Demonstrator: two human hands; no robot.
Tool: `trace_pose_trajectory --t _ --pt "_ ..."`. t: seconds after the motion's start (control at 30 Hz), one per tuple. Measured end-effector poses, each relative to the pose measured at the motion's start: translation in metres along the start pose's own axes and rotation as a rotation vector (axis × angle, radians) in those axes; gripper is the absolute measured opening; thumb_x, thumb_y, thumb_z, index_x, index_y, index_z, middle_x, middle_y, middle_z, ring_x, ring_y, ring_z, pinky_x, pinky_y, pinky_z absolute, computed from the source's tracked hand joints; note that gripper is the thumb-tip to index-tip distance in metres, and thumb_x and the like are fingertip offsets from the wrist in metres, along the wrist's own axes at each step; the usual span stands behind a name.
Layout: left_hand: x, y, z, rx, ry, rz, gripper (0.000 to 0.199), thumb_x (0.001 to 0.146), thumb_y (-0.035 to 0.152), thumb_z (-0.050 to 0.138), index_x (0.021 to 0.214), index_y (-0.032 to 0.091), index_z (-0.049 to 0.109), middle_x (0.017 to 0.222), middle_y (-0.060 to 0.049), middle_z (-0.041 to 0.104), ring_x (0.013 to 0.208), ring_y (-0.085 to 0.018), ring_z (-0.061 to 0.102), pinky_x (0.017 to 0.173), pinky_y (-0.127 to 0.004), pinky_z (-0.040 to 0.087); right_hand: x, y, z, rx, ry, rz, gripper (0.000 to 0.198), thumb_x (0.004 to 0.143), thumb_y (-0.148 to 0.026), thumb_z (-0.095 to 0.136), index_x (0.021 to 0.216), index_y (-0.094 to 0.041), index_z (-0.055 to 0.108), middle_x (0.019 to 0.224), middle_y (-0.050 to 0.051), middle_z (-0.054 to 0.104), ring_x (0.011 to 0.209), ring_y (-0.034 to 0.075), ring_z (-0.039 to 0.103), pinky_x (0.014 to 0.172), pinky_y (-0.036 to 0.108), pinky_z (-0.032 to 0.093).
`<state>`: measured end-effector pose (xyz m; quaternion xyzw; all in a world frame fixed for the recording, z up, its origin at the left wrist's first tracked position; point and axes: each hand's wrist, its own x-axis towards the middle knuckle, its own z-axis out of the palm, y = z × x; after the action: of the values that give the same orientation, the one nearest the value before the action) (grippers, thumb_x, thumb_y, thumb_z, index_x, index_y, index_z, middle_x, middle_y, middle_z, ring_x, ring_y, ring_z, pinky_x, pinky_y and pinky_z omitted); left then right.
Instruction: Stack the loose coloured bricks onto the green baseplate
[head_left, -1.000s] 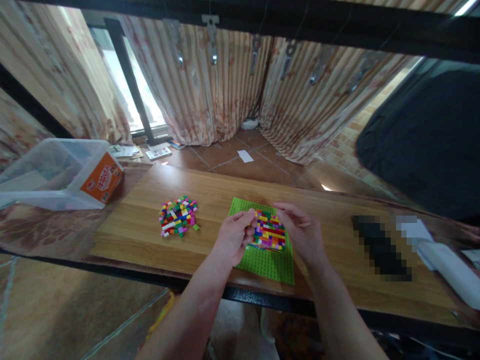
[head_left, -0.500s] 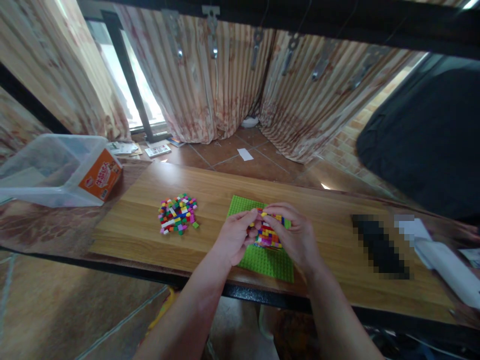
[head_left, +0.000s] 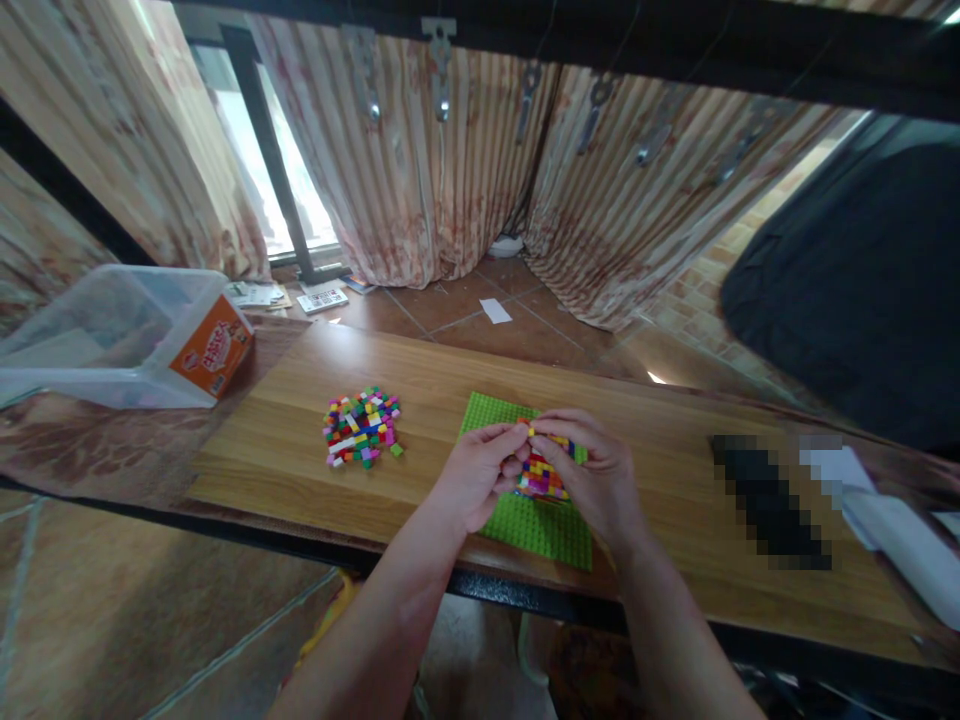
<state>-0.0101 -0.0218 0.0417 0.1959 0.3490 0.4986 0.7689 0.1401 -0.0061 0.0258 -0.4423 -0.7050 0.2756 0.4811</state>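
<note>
A multicoloured block of toy building bricks stands on a green studded baseplate near the table's front edge. My left hand is closed at its left side, thumb and index finger pinched near the top corner. From the right, my right hand curls over the block, its thumb and fingers closed around a small yellow brick at the top. The fingertips of both hands nearly meet there. My fingers hide part of the block, so what the left fingers grip is partly covered.
Loose coloured bricks lie in a pile left of the baseplate. A clear plastic bin with an orange label stands at the far left. On the right are a pixelated black object and a white object.
The whole view has shifted slightly, with things appearing a little further right. Both hands stay at the top of the brick block, with their fingertips slightly closer together around the small brick.
</note>
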Motion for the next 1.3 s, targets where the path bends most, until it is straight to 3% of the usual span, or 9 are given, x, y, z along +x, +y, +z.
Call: trace_pose_trajectory --t 0.27,0.5,0.8,1.0,1.13,1.3 --pt "0.001 -0.002 -0.002 0.040 0.047 0.018 0.030 0.064 0.032 0.082 0.069 0.010 0.062 0.058 0.003 0.049 0.042 0.000 0.032 0.039 -0.017 0.011 0.003 0.002 -0.009 -0.027 0.019 0.017 0.009 0.083 -0.032 0.068 0.086 -0.029 0.077 0.096 0.003 0.070 0.093 0.020 0.065 0.086 0.038 0.052" --pt "0.004 -0.001 -0.005 0.068 0.185 0.078 0.017 0.074 0.025 0.072 0.077 0.009 0.066 0.058 0.003 0.050 0.041 -0.001 0.033 0.039 -0.016 0.013 0.003 0.029 -0.029 0.070 0.027 0.277 0.019 0.069 -0.041 0.079 0.077 -0.024 0.077 0.093 0.005 0.071 0.092 0.021 0.064 0.085 0.040 0.050" --pt "0.008 -0.004 -0.005 0.089 0.260 0.075 0.012 0.077 0.020 0.067 0.082 0.009 0.068 0.057 0.004 0.049 0.040 -0.002 0.034 0.038 -0.016 0.015 0.002 0.038 -0.014 0.062 0.018 0.315 0.015 0.067 -0.039 0.079 0.073 -0.026 0.076 0.093 0.004 0.070 0.094 0.023 0.062 0.090 0.045 0.047" --pt "0.006 -0.004 -0.003 0.102 0.269 0.051 0.013 0.075 0.023 0.070 0.080 0.010 0.069 0.056 0.004 0.049 0.040 -0.001 0.033 0.039 -0.016 0.016 0.001 0.045 -0.011 0.077 0.002 0.314 0.021 0.068 -0.042 0.078 0.073 -0.023 0.072 0.093 0.004 0.070 0.089 0.021 0.063 0.083 0.040 0.051" --pt "0.005 -0.004 -0.001 0.114 0.276 0.057 0.012 0.074 0.022 0.070 0.078 0.011 0.069 0.055 0.004 0.049 0.040 -0.002 0.033 0.039 -0.016 0.016 0.001 0.045 -0.009 0.127 0.011 0.441 0.033 0.064 -0.044 0.080 0.084 -0.019 0.071 0.088 0.005 0.071 0.075 0.017 0.064 0.071 0.034 0.054" --pt "0.006 -0.005 0.000 0.137 0.289 0.064 0.010 0.077 0.020 0.065 0.072 0.011 0.067 0.054 0.005 0.046 0.039 -0.001 0.031 0.039 -0.017 0.016 0.005 0.040 -0.009 0.247 0.014 0.536 0.043 0.056 -0.041 0.085 0.092 -0.020 0.074 0.097 0.005 0.074 0.080 0.018 0.067 0.076 0.036 0.056"
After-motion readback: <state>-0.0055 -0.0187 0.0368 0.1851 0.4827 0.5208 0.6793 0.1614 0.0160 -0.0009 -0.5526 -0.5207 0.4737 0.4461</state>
